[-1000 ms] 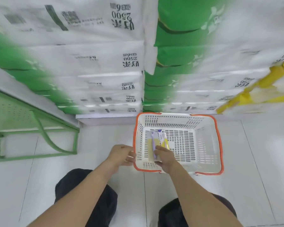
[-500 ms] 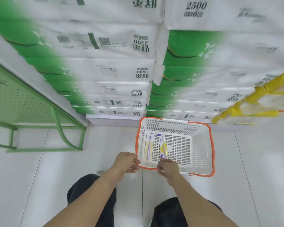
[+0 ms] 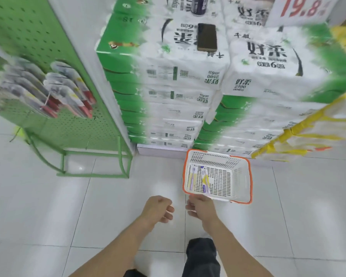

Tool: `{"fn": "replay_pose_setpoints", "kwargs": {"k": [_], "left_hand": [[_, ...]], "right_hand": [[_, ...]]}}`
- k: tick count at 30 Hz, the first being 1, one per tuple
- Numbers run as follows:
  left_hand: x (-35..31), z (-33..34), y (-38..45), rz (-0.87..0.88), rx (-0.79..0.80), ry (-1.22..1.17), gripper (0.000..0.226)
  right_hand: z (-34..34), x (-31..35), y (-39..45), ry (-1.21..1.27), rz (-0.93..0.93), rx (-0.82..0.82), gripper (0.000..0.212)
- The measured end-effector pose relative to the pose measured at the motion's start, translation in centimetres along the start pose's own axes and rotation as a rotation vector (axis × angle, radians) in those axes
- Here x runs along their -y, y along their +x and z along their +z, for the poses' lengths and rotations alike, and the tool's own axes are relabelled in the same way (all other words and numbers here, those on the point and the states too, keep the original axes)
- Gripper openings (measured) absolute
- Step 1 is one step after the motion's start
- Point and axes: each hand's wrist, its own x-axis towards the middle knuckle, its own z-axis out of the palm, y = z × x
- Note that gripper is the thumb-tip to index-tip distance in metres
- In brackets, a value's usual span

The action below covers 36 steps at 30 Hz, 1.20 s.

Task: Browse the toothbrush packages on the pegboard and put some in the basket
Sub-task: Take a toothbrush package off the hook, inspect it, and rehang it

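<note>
Stacked tissue packs (image 3: 180,100), perhaps phone (image 3: 207,37) atop

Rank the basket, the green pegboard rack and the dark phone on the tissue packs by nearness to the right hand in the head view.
From the right hand:
1. Basket, on the floor just ahead.
2. Green pegboard rack, ahead to the left.
3. Dark phone, up on the stacked tissue packs.

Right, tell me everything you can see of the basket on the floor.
The basket is a white plastic shopping basket with perforated walls and floor and an orange rim. It stands upright on the pale tiled floor, right in front of the stacked tissue packs. Two toothbrush packages lie flat inside, against its left side, one with a purple brush, one yellow. The right hand is at its near left corner; whether it touches the rim is unclear. No handle is visible.
</note>
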Motion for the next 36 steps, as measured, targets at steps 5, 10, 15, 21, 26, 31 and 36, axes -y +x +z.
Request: {"fn": "replay_pose_setpoints", "kwargs": {"k": [5, 10, 15, 21, 26, 31, 36], "left_hand": [[3.8, -8.5, -3.8, 0.048, 0.046, 0.073, 0.015], [5.8, -17.6, -5.7, 0.089, 0.023, 0.03, 0.014], [6.1, -26.0, -5.9, 0.096, -0.03, -0.02, 0.015], [4.7, -37.1, -3.4, 0.063, -0.159, -0.124, 0.014], [2.7, -46.9, -2.2, 0.069, -0.262, -0.211, 0.014], [0.5, -55.3, -1.5, 0.121, -0.336, -0.267, 0.012], [0.0, -62.3, 0.1, 0.196, -0.273, -0.132, 0.012]], "right_hand": [[6.6, -2.4, -5.1, -0.052, -0.023, -0.092, 0.01], [15.1, -2.6, -8.9, -0.004, -0.061, -0.101, 0.01], [25.1, -0.2, -10.0, -0.142, -0.113, -0.004, 0.014], [37.0, 4.1, -7.2, -0.268, -0.126, 0.141, 0.011], [46.5, 8.7, -5.1, -0.377, -0.164, 0.25, 0.01], [55.2, 13.0, -4.9, -0.451, -0.259, 0.29, 0.007], [64.2, 14.9, -5.3, -0.467, -0.361, 0.27, 0.009]]}}
